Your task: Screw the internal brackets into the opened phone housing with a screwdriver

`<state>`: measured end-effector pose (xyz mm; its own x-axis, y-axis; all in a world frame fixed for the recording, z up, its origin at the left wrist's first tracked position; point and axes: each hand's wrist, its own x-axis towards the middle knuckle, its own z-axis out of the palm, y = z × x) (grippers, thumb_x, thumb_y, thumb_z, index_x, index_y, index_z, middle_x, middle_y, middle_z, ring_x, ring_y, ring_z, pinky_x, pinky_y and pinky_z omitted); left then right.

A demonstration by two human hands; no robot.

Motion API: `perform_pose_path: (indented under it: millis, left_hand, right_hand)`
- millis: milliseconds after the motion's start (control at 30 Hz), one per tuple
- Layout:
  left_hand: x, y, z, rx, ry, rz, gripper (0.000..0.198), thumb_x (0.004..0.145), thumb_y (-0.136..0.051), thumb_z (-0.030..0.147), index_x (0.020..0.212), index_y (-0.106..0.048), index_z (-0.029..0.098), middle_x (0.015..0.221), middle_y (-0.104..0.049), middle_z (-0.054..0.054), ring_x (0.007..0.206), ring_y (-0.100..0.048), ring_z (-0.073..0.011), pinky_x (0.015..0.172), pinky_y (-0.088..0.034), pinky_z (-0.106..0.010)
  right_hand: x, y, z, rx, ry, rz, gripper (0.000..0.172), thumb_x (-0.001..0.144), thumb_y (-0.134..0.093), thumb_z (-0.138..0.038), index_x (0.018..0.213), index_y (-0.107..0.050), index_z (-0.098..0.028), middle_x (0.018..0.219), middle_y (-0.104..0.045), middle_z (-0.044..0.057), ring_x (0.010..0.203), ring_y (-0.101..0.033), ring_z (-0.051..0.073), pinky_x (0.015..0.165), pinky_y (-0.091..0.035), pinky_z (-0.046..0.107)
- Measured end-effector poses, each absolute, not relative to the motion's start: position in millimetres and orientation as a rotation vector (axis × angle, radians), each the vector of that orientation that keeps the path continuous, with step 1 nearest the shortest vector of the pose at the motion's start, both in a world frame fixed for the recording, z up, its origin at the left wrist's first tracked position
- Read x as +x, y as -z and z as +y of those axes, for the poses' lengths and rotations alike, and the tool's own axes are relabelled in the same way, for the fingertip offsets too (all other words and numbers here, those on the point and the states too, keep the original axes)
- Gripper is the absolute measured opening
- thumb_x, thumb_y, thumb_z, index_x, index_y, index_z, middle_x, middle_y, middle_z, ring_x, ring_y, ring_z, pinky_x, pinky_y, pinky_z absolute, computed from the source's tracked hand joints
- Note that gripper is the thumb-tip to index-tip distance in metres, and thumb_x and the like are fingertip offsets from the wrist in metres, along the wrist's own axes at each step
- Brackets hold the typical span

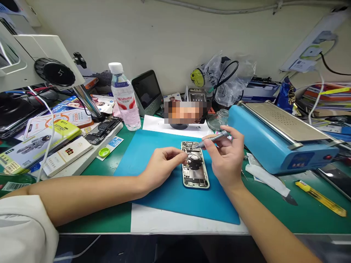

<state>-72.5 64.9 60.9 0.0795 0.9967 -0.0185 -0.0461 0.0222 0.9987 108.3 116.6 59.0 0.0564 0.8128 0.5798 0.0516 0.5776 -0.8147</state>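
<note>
An opened phone body (195,171) with its insides bare lies on a blue mat (153,153) in front of me. My left hand (163,162) rests at its left edge, fingers pinched together on a small round part over the phone. My right hand (227,155) is closed on a thin grey screwdriver (213,139), whose tip points down-left onto the upper part of the phone.
A blue heating machine (279,142) stands at the right, with a yellow utility knife (319,198) and white tweezers before it. A water bottle (124,96), small dark screen (146,91), microscope stand (41,62), boxes and phone parts crowd the left and back. The green table mat (301,215) reaches the front edge.
</note>
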Motion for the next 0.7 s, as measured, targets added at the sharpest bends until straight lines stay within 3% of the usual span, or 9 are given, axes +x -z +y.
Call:
perform_pose_path:
  millis: [467, 700]
  left_hand:
    - [-71, -68, 65, 1.135, -1.134, 1.146, 0.033, 0.077, -0.083, 0.046, 0.086, -0.08, 0.015, 0.078, -0.076, -0.008, 0.068, -0.063, -0.0155, 0.053, -0.041, -0.023]
    - [-71, -68, 65, 1.119, -1.119, 1.123, 0.032, 0.075, -0.084, 0.044, 0.087, -0.081, 0.014, 0.075, -0.075, -0.007, 0.058, -0.055, -0.011, 0.048, -0.034, -0.022]
  right_hand:
    - [107, -67, 82, -0.735, -0.587, -1.343, 0.045, 0.087, -0.077, -0.02, 0.124, -0.053, -0.027, 0.087, -0.077, -0.001, 0.076, -0.076, 0.019, 0.071, -0.065, 0.037]
    - [108, -68, 84, -0.706, -0.649, -1.352, 0.044, 0.087, -0.076, -0.017, 0.122, -0.052, -0.027, 0.087, -0.077, -0.002, 0.076, -0.075, 0.017, 0.07, -0.065, 0.033]
